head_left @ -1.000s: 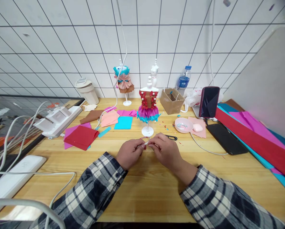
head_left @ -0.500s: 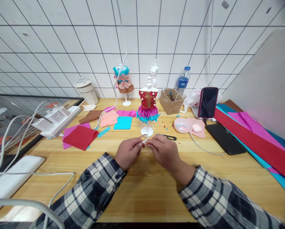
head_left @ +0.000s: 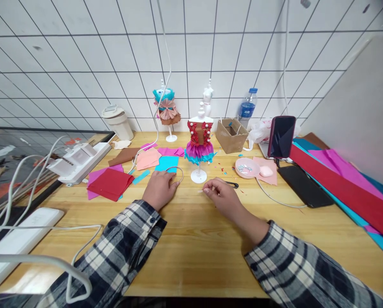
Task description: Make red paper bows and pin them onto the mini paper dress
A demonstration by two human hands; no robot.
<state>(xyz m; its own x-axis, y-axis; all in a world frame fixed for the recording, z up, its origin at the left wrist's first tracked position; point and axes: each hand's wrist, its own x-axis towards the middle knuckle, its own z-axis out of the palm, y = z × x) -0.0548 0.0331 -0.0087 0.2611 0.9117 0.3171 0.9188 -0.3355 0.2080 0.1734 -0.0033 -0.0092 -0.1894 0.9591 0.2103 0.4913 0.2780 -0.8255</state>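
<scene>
My left hand (head_left: 161, 189) is closed on a thin, pale ring (head_left: 182, 172) that looks like a narrow tape roll, beside the turquoise paper (head_left: 166, 164). My right hand (head_left: 224, 197) pinches a tiny whitish strip (head_left: 200, 191) between thumb and forefinger, apart from the ring. Just behind the hands stands a small white dress form (head_left: 198, 176), upright on its round base. It wears a paper dress (head_left: 200, 141) with a brown and red bodice, pearl-like beads and a magenta skirt edged in turquoise. Black thread snips (head_left: 232, 185) lie partly hidden behind my right hand.
Red paper squares (head_left: 110, 184) and other coloured sheets lie on the left. Two more dress forms stand at the wall. On the right are a cardboard box (head_left: 231, 139), a pink dish (head_left: 247, 167), a propped phone (head_left: 281, 137) and long crepe strips. White cables cross the left side.
My hands have moved apart. The left went left with the ring, which was held between both hands; the right moved slightly right and holds a small whitish strip.
</scene>
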